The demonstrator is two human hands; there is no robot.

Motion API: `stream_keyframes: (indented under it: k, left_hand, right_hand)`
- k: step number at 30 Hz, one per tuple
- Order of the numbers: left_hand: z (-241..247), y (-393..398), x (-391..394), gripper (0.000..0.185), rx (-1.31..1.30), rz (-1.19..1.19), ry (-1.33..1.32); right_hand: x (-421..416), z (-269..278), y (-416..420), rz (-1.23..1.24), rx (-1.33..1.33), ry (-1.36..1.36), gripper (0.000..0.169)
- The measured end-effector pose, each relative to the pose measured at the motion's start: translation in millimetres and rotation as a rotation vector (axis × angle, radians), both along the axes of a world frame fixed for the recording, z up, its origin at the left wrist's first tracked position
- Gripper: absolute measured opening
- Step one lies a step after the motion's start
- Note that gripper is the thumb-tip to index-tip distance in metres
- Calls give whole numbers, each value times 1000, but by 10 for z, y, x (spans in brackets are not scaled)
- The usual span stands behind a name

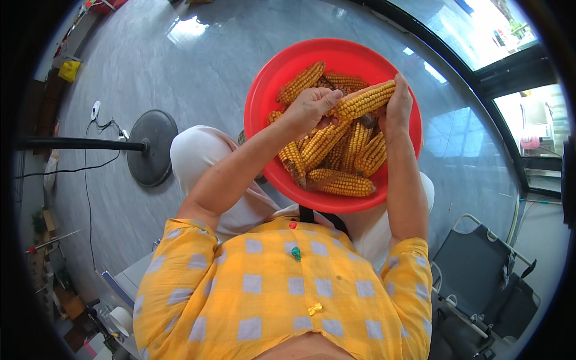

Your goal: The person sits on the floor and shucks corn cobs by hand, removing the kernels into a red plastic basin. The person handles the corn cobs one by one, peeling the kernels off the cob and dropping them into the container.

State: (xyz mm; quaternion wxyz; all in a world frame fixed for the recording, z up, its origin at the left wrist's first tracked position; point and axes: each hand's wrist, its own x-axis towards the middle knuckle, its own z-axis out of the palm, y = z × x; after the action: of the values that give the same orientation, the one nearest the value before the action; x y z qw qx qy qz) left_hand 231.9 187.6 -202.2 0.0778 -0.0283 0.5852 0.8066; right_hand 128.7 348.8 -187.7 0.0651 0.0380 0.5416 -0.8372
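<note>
A dried yellow corn cob is held at a slant above a round red plastic basin. My right hand grips its right end. At the left end is my left hand, thumb on top and fingers curled below, partly hidden by the cob. Several more dried cobs lie in the basin, among them one cob at the far left and another cob near the front. Beneath the held cob, a dark handle-like piece shows in part; what it belongs to is unclear.
The basin sits over my lap, between white-trousered knees. Left of me stands a black pole on a round base, with a power cable on the grey floor. A folding chair is at right, near glass doors.
</note>
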Motion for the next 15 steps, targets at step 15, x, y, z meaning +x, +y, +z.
stream_keyframes:
  k: [15]
  left_hand:
    - [-20, 2, -11, 33, 57, 88, -26]
  right_hand:
    - [3, -57, -12, 1, 6, -28, 28]
